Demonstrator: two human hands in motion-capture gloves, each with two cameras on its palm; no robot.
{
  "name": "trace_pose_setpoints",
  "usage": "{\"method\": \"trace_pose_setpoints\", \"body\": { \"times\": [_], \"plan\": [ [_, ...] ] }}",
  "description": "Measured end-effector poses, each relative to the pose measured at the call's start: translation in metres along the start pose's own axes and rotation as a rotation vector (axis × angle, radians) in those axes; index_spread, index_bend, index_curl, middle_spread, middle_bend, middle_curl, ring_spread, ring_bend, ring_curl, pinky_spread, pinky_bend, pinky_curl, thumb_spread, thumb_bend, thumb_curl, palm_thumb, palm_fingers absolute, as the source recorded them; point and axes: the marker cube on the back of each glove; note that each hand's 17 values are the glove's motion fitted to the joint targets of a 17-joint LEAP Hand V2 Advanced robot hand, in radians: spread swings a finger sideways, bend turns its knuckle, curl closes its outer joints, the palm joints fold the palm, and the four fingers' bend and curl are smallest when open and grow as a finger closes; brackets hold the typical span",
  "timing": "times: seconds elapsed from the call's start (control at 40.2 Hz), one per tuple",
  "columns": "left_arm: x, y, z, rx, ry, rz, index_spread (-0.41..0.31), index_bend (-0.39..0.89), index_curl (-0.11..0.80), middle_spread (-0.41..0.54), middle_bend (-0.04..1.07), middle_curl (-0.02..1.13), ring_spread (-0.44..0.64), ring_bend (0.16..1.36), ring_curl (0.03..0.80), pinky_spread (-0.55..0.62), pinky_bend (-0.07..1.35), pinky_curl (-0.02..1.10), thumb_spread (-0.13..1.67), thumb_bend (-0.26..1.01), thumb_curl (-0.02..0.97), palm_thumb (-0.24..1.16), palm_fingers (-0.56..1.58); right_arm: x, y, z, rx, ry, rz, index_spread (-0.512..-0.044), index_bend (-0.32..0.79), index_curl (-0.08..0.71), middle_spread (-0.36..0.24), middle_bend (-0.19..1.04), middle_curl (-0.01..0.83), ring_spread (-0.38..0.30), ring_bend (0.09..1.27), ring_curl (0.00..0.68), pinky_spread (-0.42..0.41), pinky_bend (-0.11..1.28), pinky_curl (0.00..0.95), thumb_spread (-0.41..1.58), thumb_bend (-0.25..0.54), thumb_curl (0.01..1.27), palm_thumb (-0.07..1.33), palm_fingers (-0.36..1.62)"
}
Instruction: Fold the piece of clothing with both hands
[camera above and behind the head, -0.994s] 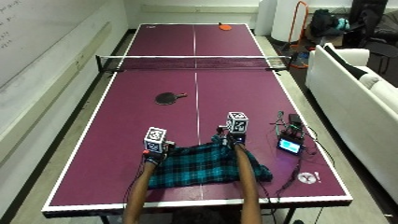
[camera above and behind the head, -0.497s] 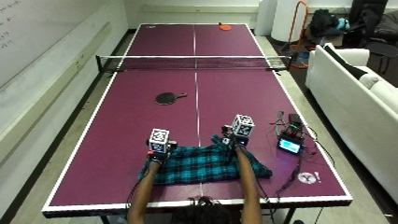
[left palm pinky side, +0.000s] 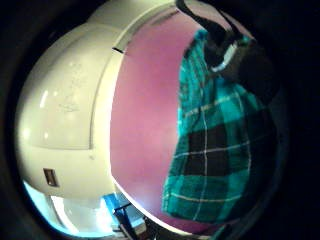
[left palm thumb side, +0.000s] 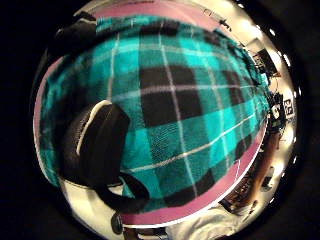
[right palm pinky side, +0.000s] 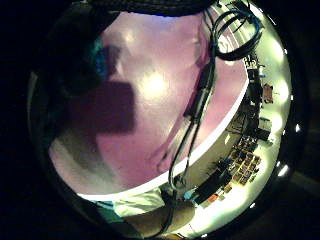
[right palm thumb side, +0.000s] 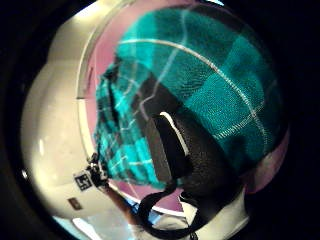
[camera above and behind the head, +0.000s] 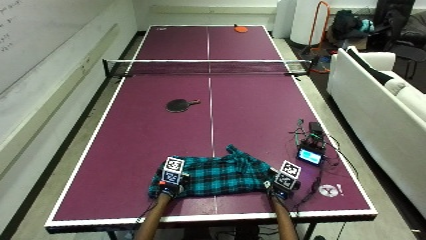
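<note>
- Cloth first: the teal-and-black plaid garment (camera above and behind the head: 221, 174) lies bunched on the near end of the purple ping-pong table (camera above and behind the head: 133, 150), astride the white centre line, between your two hands.
- Your left hand (camera above and behind the head: 168, 188) sits at the garment's left near corner; its thumb-side palm view shows the gloved thumb (left palm thumb side: 97, 145) laid against the plaid, and I read that as a pinch on the cloth.
- Your right hand (camera above and behind the head: 279, 189) sits at the right near corner; its thumb (right palm thumb side: 175, 150) is curled onto the fabric too, so I judge both hands are gripping.
- Step in hand, as I judge it: you're mid-fold, holding both corners of a garment that is still rumpled, with a loose flap poking up at the far edge.
- Next move calls for keeping both pinches level and carrying the edges together evenly, then pressing the fold flat.
- Against a second ago: both hands have drawn back toward the near edge and spread wider apart, and the garment now looks shorter front to back.
- Elsewhere, a black paddle (camera above and behind the head: 178, 105) rests mid-table, well apart.
</note>
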Motion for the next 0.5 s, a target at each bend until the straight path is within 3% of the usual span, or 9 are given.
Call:
{"method": "trace_pose_setpoints", "body": {
  "times": [0.099, 0.224, 0.323, 0.348, 0.422, 0.497],
  "plan": [
    [0.005, -0.001, 0.014, -0.082, 0.092, -0.007, -0.164, 0.16, 0.402, -0.098, 0.10, 0.39, -0.04, 0.53, 0.371, 0.06, 0.44, 0.45, 1.26, -0.07, 0.174, 0.30, 0.46, 0.007, -0.003, 0.010, 0.082, 0.087, 0.040, -0.283, 0.04, 0.266, -0.078, 0.23, 0.390, 0.041, 0.56, 0.368, 0.205, 0.52, 0.357, 1.21, -0.041, 0.21, 0.47, 0.33],
    [0.019, -0.013, 0.015, -0.022, 0.190, 0.004, -0.130, 0.14, 0.382, -0.031, 0.12, 0.35, 0.07, 0.52, 0.345, 0.18, 0.46, 0.43, 1.32, -0.05, 0.132, 0.14, 0.39, 0.012, -0.017, 0.001, 0.259, 0.158, 0.045, -0.299, 0.02, 0.210, -0.116, 0.37, 0.419, -0.039, 0.60, 0.357, 0.216, 0.53, 0.327, 1.24, 0.003, 0.22, 0.53, 0.60],
    [0.036, -0.020, 0.011, 0.014, 0.197, 0.030, -0.113, 0.16, 0.382, 0.005, 0.14, 0.34, 0.14, 0.52, 0.333, 0.26, 0.44, 0.41, 1.33, -0.03, 0.130, 0.10, 0.36, 0.021, -0.024, -0.005, 0.247, 0.138, 0.058, -0.308, 0.01, 0.179, -0.182, 0.52, 0.462, -0.140, 0.73, 0.394, 0.095, 0.48, 0.317, 1.26, 0.049, 0.25, 0.64, 0.86],
    [0.040, -0.022, 0.009, 0.019, 0.191, 0.036, -0.111, 0.16, 0.382, 0.010, 0.14, 0.34, 0.15, 0.53, 0.332, 0.27, 0.43, 0.41, 1.34, -0.02, 0.131, 0.10, 0.36, 0.023, -0.025, -0.008, 0.220, 0.105, 0.069, -0.311, 0.01, 0.174, -0.191, 0.54, 0.472, -0.161, 0.77, 0.410, 0.015, 0.52, 0.335, 1.25, 0.071, 0.26, 0.69, 1.00],
    [0.050, -0.025, 0.007, 0.008, 0.182, 0.048, -0.105, 0.17, 0.382, 0.024, 0.15, 0.33, 0.17, 0.53, 0.329, 0.30, 0.42, 0.40, 1.35, -0.02, 0.132, 0.09, 0.36, 0.021, -0.033, -0.020, 0.194, -0.050, 0.074, -0.314, 0.01, 0.158, -0.209, 0.55, 0.482, -0.188, 0.82, 0.433, -0.092, 0.53, 0.346, 1.24, 0.091, 0.28, 0.76, 1.07],
    [0.054, -0.029, 0.005, 0.001, 0.168, 0.048, -0.101, 0.16, 0.382, 0.033, 0.15, 0.33, 0.19, 0.53, 0.326, 0.32, 0.42, 0.39, 1.36, -0.01, 0.135, 0.09, 0.36, 0.004, -0.068, -0.025, 0.231, -0.284, 0.017, -0.314, 0.05, 0.168, -0.209, 0.56, 0.496, -0.195, 0.87, 0.477, -0.167, 0.56, 0.380, 1.20, 0.115, 0.31, 0.84, 1.15]
  ]
}}
